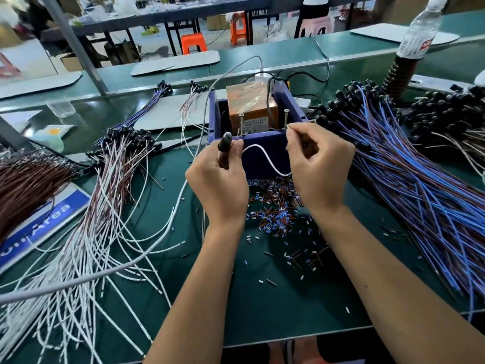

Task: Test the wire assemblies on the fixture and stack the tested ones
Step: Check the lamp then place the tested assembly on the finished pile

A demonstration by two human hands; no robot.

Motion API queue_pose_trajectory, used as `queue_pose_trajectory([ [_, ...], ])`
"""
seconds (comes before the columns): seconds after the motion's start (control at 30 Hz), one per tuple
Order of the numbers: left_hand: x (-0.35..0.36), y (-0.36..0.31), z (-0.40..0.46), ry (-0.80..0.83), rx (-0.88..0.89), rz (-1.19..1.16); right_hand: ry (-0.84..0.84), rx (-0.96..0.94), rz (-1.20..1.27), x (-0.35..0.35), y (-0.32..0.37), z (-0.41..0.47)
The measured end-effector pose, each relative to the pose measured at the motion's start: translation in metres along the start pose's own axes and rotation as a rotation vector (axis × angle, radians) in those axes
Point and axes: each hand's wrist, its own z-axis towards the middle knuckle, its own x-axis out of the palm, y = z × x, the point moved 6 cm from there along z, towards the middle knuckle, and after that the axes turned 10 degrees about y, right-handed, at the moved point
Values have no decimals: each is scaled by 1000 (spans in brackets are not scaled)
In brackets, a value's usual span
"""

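Head view: both hands pinch one thin white wire [265,156], sagging in front of the blue plastic fixture box [258,151]; left hand [219,179] at left screw [241,121], right hand [319,164] at right screw [286,117].

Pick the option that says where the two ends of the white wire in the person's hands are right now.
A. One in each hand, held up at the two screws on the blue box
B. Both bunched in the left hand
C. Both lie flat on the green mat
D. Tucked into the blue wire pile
A: the left hand and right hand each pinch one end of the white wire beside the screws of the blue box.
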Motion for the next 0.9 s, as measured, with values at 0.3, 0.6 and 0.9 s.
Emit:
queue_pose_trajectory([
  [0.3,3,-12,4,44,-160,18,4,3,-2,1,-1,1],
  [0.6,4,-8,5,73,-290,-62,3,12,20,0,-1,0],
  [0.9,3,-14,8,123,-245,4,11,1,15,0,-2,1],
])
